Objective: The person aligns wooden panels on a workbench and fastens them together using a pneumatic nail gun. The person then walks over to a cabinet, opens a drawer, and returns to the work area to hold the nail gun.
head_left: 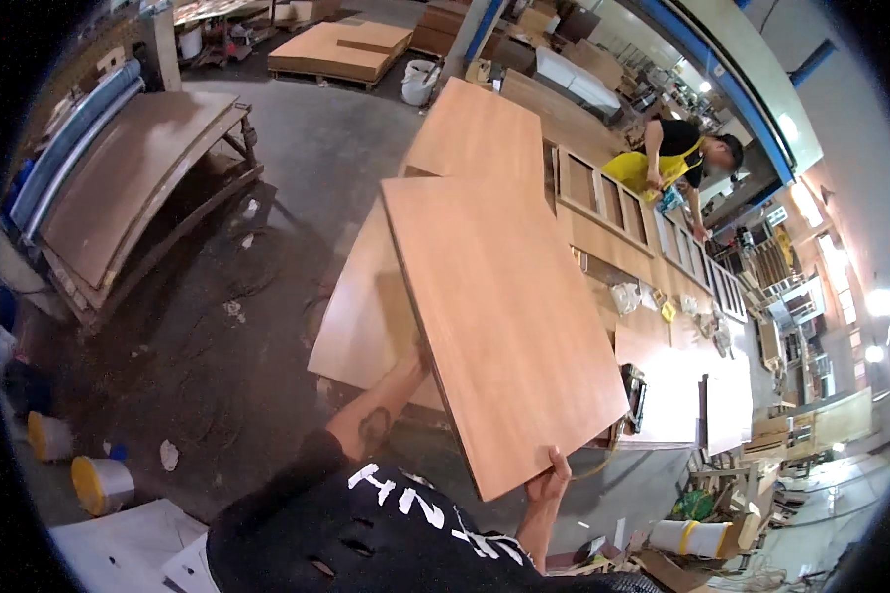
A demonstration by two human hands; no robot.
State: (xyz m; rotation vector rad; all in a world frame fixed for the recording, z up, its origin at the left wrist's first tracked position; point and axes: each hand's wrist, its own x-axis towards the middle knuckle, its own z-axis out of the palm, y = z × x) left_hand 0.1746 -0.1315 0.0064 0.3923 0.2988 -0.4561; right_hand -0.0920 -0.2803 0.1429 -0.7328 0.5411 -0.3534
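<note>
A large light-brown wood panel is held tilted in front of me. My right hand grips its near edge, with the fingertips showing on the top face and the rest of the hand beneath. My left hand is at the panel's left edge, its fingers hidden behind the board. Under and beyond the held panel lie a paler board and another wood panel, both partly covered by it.
Across the workbench, a person in a yellow apron works beside slatted wooden frames. A black tool lies near the panel's right corner. On the left stands a roller table; white buckets are on the floor.
</note>
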